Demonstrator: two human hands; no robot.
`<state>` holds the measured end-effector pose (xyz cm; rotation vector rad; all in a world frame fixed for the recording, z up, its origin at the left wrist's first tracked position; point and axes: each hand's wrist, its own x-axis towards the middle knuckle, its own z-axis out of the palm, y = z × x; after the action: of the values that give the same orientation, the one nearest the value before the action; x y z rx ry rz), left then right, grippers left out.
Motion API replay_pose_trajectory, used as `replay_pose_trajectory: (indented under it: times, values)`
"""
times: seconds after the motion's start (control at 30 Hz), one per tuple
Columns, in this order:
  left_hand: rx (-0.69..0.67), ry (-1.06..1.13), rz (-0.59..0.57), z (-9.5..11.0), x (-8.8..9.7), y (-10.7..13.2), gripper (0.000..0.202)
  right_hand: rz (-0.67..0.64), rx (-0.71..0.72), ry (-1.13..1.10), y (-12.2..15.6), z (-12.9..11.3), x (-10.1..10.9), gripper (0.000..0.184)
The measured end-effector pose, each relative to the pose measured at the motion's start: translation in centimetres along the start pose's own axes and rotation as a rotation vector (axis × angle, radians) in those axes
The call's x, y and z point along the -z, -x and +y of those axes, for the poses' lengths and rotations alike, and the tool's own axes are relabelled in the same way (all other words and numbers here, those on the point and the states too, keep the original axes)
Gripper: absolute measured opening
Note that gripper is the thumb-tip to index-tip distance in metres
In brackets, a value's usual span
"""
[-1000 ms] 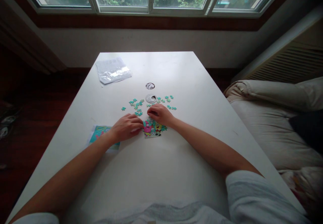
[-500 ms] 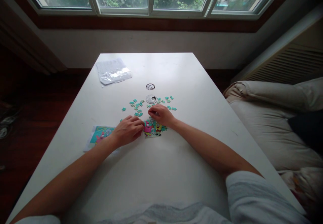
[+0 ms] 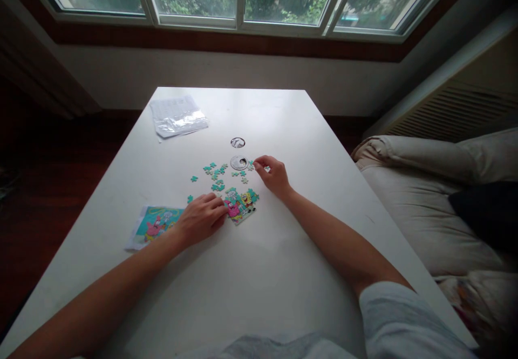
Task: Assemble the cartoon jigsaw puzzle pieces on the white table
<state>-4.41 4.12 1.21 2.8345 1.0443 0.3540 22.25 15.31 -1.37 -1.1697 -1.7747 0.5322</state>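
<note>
The partly joined jigsaw puzzle (image 3: 243, 203), with pink and yellow cartoon figures, lies at an angle on the white table. My left hand (image 3: 203, 217) rests beside it, curled fingertips gripping its left edge. Beyond the puzzle, my right hand (image 3: 275, 175) hovers low over the loose pieces on the right, thumb and forefinger drawn together. A teal puzzle piece (image 3: 251, 166) shows at those fingertips; whether they pinch a piece is too small to tell. Several more loose puzzle pieces (image 3: 218, 182) are scattered left of centre.
The picture packet (image 3: 156, 224) with cartoon art lies partly beneath my left forearm. Two round discs (image 3: 238, 162) sit past the pieces. At the far left of the white table (image 3: 259, 289) is a clear plastic bag (image 3: 178, 117). A sofa (image 3: 404, 208) stands along the right side.
My right hand has left the puzzle and moved up and right to the loose pieces. The puzzle has turned at an angle beside my left hand. The whole view has shifted slightly.
</note>
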Motion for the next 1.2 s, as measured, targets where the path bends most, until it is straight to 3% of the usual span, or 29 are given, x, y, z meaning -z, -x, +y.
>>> replay_pose_trajectory:
  times: [0.13,0.37,0.47,0.63,0.7,0.87,1.03,1.2]
  values:
    - [0.071,-0.047,-0.02,1.5,0.6,0.0,0.021,0.12,-0.181,-0.112,-1.3,2.0,1.3,0.021]
    - [0.052,-0.001,-0.127,1.3,1.6,-0.3,0.018,0.221,-0.265,-0.093,-2.4,4.5,2.5,0.024]
    - [0.073,-0.007,-0.143,1.4,1.6,-0.2,0.017,0.105,-0.194,0.013,-1.8,3.6,2.3,0.022]
    - [0.185,-0.041,-0.077,3.1,0.6,0.3,0.014,-0.31,0.15,0.239,-0.4,0.7,1.0,0.012]
    - [0.2,-0.049,-0.058,3.9,0.3,0.3,0.015,-0.392,0.23,0.31,0.0,0.0,0.6,0.01]
    - [0.201,-0.034,-0.016,6.1,0.1,0.0,0.024,-0.427,0.291,0.424,0.5,-0.2,-0.1,0.014]
    - [0.017,0.082,-0.045,8.0,-1.0,0.3,0.041,-0.454,0.282,0.413,0.7,-0.2,-0.3,0.01]
    - [-0.017,0.118,-0.107,7.6,-1.2,0.5,0.024,-0.444,0.266,0.387,0.7,-0.4,-0.5,0.008]
